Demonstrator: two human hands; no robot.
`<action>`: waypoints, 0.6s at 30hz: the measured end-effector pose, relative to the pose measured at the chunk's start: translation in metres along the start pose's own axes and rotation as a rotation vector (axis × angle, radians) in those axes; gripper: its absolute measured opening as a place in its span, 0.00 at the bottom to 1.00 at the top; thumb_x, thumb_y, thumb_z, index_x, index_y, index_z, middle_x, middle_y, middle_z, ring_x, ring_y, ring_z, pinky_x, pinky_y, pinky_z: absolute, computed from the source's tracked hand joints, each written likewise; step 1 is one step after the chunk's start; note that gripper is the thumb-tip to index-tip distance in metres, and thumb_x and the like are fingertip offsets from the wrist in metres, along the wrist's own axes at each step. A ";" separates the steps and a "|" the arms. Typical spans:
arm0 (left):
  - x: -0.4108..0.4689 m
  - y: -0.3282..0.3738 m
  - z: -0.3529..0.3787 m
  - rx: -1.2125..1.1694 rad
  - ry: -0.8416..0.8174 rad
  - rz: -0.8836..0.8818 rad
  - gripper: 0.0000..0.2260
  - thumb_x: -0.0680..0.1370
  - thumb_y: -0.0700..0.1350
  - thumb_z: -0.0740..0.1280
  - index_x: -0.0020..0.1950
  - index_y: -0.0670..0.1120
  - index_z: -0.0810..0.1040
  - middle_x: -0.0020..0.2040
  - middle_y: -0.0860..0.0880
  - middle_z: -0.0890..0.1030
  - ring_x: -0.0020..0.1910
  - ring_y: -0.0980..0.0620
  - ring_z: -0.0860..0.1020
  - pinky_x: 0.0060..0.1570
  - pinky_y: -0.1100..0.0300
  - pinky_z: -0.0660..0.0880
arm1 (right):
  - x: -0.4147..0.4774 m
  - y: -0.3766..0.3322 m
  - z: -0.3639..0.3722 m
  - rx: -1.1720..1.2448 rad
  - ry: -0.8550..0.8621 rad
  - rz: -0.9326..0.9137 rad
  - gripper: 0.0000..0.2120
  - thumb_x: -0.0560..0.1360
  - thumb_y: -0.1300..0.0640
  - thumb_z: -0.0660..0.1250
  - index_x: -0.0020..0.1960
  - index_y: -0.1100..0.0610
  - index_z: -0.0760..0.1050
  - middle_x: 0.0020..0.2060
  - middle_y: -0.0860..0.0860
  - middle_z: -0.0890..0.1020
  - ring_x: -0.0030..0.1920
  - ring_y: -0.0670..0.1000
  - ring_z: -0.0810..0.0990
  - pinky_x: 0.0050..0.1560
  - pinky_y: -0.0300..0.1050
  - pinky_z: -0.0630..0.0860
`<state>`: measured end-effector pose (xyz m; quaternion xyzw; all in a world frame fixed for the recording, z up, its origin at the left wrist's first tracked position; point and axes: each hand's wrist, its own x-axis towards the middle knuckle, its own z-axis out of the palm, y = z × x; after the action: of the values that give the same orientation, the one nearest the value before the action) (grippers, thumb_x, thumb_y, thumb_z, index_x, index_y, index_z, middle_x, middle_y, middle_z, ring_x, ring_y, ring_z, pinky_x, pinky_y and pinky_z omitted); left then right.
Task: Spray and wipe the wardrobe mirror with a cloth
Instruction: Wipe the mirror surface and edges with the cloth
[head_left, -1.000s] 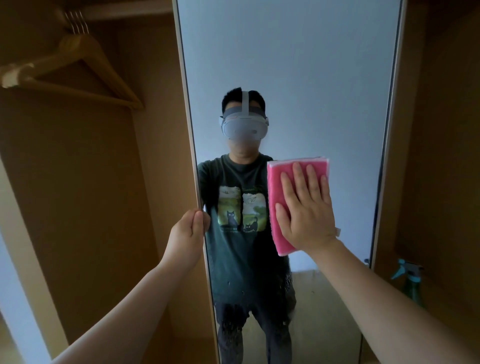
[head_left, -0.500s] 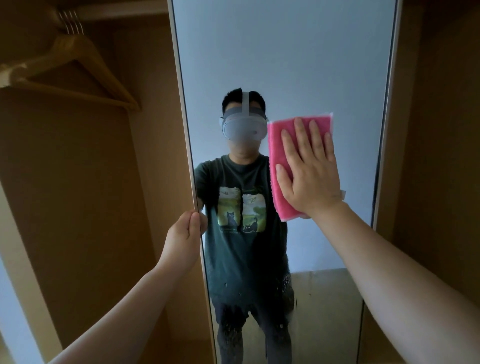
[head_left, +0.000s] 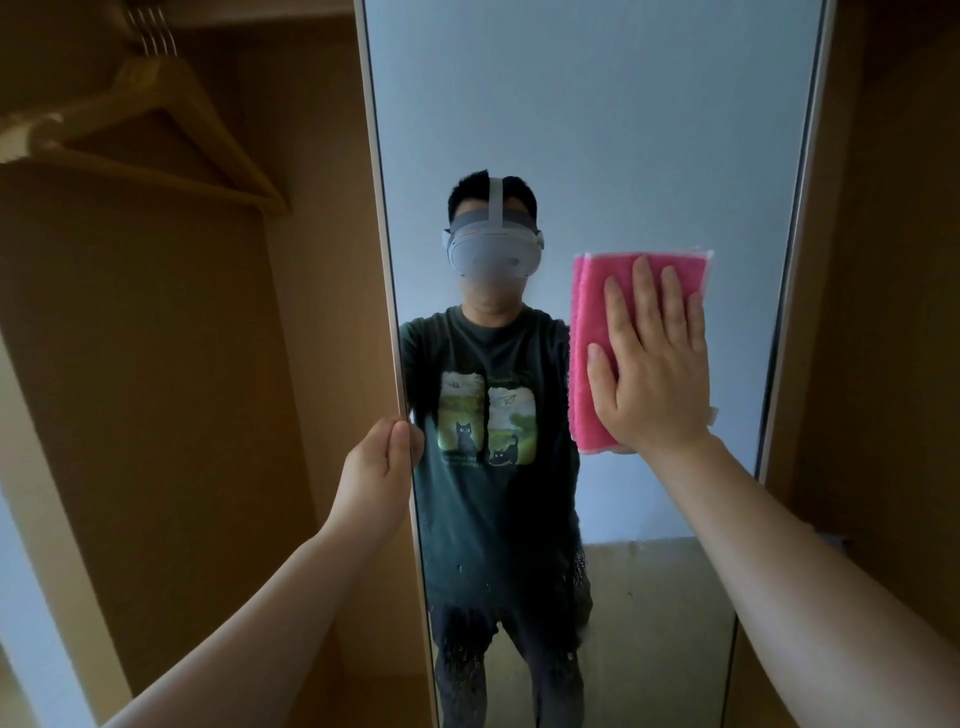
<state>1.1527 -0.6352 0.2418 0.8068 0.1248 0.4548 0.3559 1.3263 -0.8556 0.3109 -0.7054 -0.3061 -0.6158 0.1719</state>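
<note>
Right hand (head_left: 652, 364) is pressing flat, fingers straight, on the pink cloth (head_left: 589, 322) against the mirror (head_left: 597, 130); left hand (head_left: 376, 467) is gripping its left edge.

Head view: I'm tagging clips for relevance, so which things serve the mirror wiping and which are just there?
In use: mirror; pink cloth, pressed flat by the right hand; left hand gripping the mirror's edge.
Just there: wooden hangers; wardrobe interior.

The right hand (head_left: 649, 364) covers half the cloth (head_left: 586, 332).
</note>
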 end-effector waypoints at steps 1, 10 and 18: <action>0.000 0.000 0.000 0.000 0.000 0.003 0.15 0.82 0.51 0.52 0.41 0.51 0.74 0.36 0.47 0.77 0.36 0.55 0.75 0.33 0.64 0.72 | -0.004 0.001 0.000 0.003 -0.001 0.011 0.28 0.82 0.46 0.48 0.78 0.57 0.54 0.76 0.60 0.59 0.77 0.62 0.54 0.77 0.57 0.45; 0.001 -0.001 0.000 0.007 -0.006 0.014 0.16 0.83 0.50 0.52 0.41 0.50 0.75 0.37 0.47 0.78 0.38 0.56 0.76 0.35 0.63 0.73 | -0.063 0.006 0.006 0.049 -0.029 0.128 0.28 0.81 0.47 0.48 0.78 0.58 0.53 0.76 0.58 0.55 0.77 0.62 0.52 0.77 0.60 0.47; 0.000 -0.002 0.000 0.001 0.007 0.027 0.15 0.82 0.50 0.52 0.40 0.52 0.74 0.35 0.48 0.78 0.37 0.57 0.76 0.32 0.66 0.71 | -0.127 0.018 0.012 0.064 -0.086 0.189 0.29 0.82 0.46 0.47 0.79 0.56 0.47 0.76 0.59 0.55 0.77 0.63 0.52 0.75 0.64 0.53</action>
<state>1.1532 -0.6339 0.2403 0.8068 0.1153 0.4625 0.3490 1.3404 -0.8896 0.1870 -0.7510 -0.2646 -0.5560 0.2384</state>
